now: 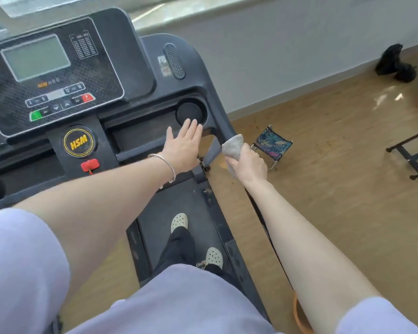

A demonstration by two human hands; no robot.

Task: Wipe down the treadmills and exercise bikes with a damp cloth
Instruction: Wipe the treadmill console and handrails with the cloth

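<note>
On the treadmill [130,56], the cup hole [188,112] lies just left of the cloth [233,145] squeezed in my right grip [250,165]; my flat, empty left grip [182,148] is nearer.

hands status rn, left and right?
Left hand: open, fingers straight, fingertips at the round black cup holder of the treadmill console.
Right hand: closed, gripping the crumpled grey cloth.

1 treadmill [121,56], 1 cloth [233,147], 2 hands [182,148] [251,165], 2 clogs [179,221] [214,257], 1 stool [273,143].
</note>
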